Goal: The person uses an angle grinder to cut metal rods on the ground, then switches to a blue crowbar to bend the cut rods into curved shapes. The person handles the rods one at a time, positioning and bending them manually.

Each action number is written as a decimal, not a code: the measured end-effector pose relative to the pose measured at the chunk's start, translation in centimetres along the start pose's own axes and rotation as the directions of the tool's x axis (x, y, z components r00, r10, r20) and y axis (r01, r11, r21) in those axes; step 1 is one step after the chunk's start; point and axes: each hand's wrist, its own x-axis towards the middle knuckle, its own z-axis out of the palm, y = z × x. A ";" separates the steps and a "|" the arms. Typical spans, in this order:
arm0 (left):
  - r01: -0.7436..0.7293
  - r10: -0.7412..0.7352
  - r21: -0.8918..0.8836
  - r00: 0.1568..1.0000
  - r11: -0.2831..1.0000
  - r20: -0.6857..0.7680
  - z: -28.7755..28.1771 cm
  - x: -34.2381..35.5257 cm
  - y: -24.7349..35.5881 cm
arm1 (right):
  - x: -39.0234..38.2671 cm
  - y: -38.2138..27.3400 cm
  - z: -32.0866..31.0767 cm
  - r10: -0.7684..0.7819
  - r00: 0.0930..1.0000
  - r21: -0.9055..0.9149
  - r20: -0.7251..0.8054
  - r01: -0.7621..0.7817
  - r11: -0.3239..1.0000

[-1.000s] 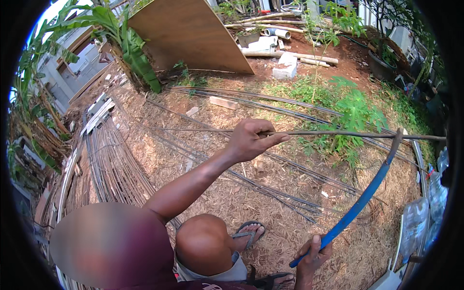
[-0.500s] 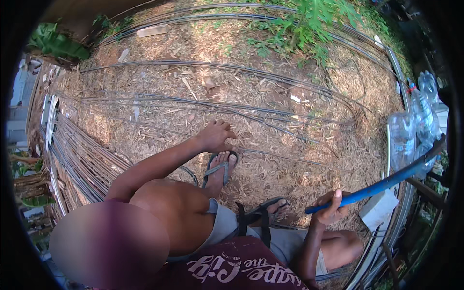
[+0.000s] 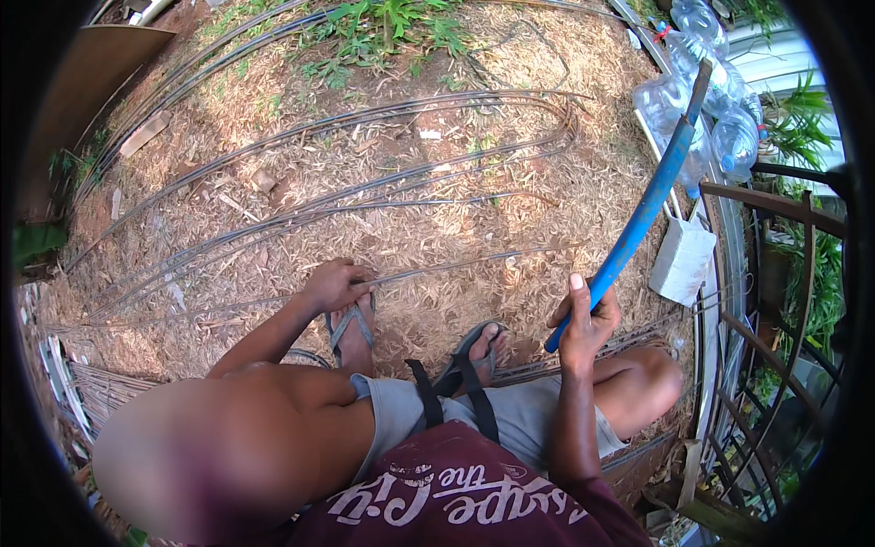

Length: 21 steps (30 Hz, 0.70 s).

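My right hand (image 3: pixel 586 319) is closed round the lower end of a long, slightly curved blue bar (image 3: pixel 638 211). The bar tilts up and away to the right, ending in a bare, dark rusty metal tip. My left hand (image 3: pixel 337 285) reaches down just beyond my left foot, its fingers curled at a thin metal rod (image 3: pixel 456 267) lying along the ground. The rod runs out on both sides of that hand; the fingertips' undersides are hidden. My sandalled feet (image 3: pixel 351 333) rest on the ground behind the rod.
Several long bent rods (image 3: pixel 365 190) stretch across the straw-covered soil. More rods are bundled at the left (image 3: pixel 114 390). On the right lie clear plastic bottles (image 3: pixel 729 137), a pale block (image 3: pixel 684 260) and a rusty metal grille (image 3: pixel 807 301). A green plant (image 3: pixel 387 23) grows at the far side.
My view has swung toward the right, bringing the bottles and grille further in. The blue bar has tipped more upright in my right hand. My left hand stays low at the rod.
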 end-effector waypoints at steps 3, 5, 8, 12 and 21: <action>0.027 -0.027 0.090 1.000 0.996 -0.007 0.8 1.2 0.0 | 0.1 0.3 0.7 0.039 0.999 0.008 0.022 -0.039 0.999; -0.023 0.044 0.199 0.994 0.980 -0.104 1.0 2.0 -0.6 | 0.4 0.7 1.6 0.080 0.996 0.003 0.033 -0.080 0.997; 0.155 -0.139 0.013 0.917 0.988 -0.374 1.2 3.3 -1.5 | 0.5 1.3 2.8 0.145 0.988 -0.043 0.054 -0.143 0.989; 0.211 -0.208 -0.115 0.978 0.971 0.032 -0.7 5.0 -2.5 | 0.0 2.5 3.4 0.234 0.965 -0.097 0.115 -0.223 0.970; 0.067 0.008 0.178 0.921 0.982 -0.388 -4.8 8.9 -4.0 | -1.4 4.7 2.9 0.490 0.845 -0.290 0.213 -0.424 0.858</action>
